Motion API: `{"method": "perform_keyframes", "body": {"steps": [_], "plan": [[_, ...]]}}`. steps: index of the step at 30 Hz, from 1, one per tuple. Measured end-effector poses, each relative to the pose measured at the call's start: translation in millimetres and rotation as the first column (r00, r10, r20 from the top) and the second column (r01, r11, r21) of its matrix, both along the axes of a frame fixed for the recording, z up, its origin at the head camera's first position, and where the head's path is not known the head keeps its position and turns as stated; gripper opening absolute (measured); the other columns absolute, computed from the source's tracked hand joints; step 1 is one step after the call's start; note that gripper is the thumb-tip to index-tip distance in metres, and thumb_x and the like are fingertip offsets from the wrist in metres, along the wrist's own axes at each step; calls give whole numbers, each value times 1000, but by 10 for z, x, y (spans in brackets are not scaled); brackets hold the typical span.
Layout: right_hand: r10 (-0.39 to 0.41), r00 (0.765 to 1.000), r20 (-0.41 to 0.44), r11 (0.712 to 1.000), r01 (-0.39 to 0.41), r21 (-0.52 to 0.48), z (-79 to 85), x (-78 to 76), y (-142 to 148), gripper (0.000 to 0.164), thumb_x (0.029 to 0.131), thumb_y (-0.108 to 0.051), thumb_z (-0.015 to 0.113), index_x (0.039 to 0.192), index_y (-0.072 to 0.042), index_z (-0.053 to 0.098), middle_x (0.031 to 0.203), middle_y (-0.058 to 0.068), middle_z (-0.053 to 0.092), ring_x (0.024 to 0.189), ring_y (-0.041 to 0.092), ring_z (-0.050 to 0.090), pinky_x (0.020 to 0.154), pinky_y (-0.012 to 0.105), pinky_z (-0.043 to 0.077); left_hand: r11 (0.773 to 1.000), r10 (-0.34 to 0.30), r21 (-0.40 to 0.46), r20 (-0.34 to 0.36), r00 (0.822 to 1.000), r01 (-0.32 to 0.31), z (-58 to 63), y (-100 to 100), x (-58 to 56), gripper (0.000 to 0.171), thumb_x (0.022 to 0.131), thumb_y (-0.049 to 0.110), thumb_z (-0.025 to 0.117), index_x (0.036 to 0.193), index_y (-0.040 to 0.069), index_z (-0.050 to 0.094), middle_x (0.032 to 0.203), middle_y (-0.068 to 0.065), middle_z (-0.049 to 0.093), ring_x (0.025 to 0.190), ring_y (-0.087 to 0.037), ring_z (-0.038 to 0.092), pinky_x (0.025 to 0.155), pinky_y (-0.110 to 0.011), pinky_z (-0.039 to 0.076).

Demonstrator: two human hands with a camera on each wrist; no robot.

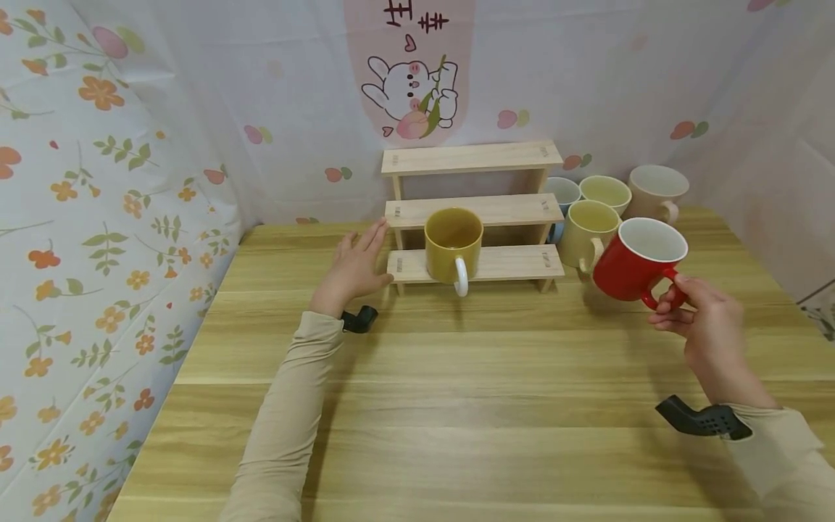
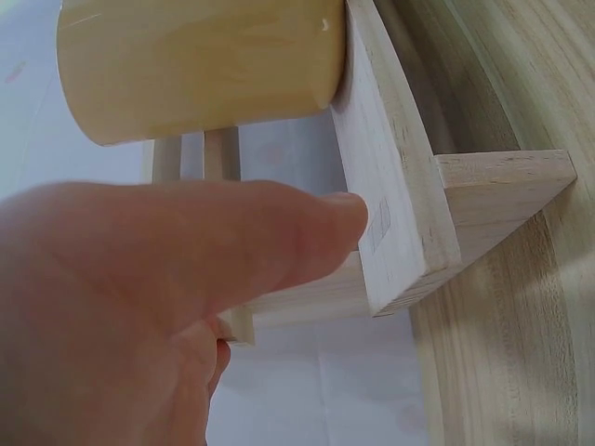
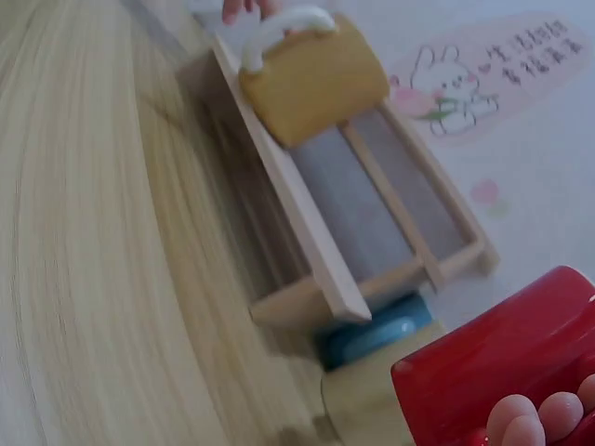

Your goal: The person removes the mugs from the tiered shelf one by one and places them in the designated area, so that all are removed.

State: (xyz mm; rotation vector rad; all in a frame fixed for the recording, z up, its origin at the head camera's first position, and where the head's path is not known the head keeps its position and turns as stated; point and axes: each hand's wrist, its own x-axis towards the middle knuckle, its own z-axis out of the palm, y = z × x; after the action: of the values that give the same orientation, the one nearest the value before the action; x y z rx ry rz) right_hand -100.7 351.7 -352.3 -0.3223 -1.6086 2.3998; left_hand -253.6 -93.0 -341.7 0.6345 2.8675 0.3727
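Note:
A red mug [image 1: 626,268] with a white inside hangs above the table, tilted, its handle gripped by my right hand [image 1: 707,326]. In the right wrist view, curled fingertips [image 3: 521,423] show against the red mug [image 3: 502,362]. My left hand [image 1: 355,268] rests at the left end of a three-step wooden rack [image 1: 515,262], fingers extended. Its thumb [image 2: 316,228] lies by the end of the lowest step in the left wrist view. On that step stands a mustard-yellow mug [image 1: 443,254], its white handle facing me.
Right of the rack stand a cream-yellow mug [image 1: 574,239], a pale yellow mug [image 1: 607,190], a blue mug [image 1: 562,190] and a beige mug [image 1: 646,196]. A printed cloth [image 1: 274,72] hangs behind the wooden table [image 1: 457,406].

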Motion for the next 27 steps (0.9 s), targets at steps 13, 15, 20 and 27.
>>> {"method": "perform_keyframes", "body": {"steps": [13, 15, 20, 27], "plan": [[-149, 987, 56, 987, 152, -56, -208, -217, 370, 27, 95, -14, 58, 74, 1, 66, 61, 9, 61, 45, 22, 60, 45, 32, 55, 1000, -5, -27, -9, 1000, 5, 18, -11, -13, 95, 89, 32, 65, 155, 12, -1, 162, -1, -5, 145, -42, 2, 118, -55, 4], [-127, 991, 52, 989, 131, -70, -259, -264, 432, 26, 95, -14, 58, 76, 2, 66, 62, 9, 61, 48, 21, 60, 46, 32, 55, 999, -6, -31, -8, 1000, 5, 18, -10, -14, 95, 89, 32, 65, 155, 12, -2, 162, -1, -5, 145, -43, 2, 118, -56, 4], [-86, 995, 51, 994, 90, -64, -362, -381, 542, 25, 94, -12, 58, 77, 3, 67, 63, 9, 61, 51, 20, 60, 49, 34, 57, 999, -2, -32, -4, 1000, 2, 11, -2, -20, 95, 89, 32, 64, 155, 12, -2, 162, -1, -5, 144, -44, 2, 117, -57, 5], [-68, 996, 55, 998, 68, -6, -416, -525, 566, 26, 96, -13, 56, 77, 2, 66, 65, 8, 60, 55, 18, 61, 51, 33, 57, 1000, 12, -28, 6, 1000, -11, -8, 4, -15, 96, 89, 33, 65, 155, 14, -3, 162, 1, -6, 144, -44, 2, 117, -57, 5]]}}
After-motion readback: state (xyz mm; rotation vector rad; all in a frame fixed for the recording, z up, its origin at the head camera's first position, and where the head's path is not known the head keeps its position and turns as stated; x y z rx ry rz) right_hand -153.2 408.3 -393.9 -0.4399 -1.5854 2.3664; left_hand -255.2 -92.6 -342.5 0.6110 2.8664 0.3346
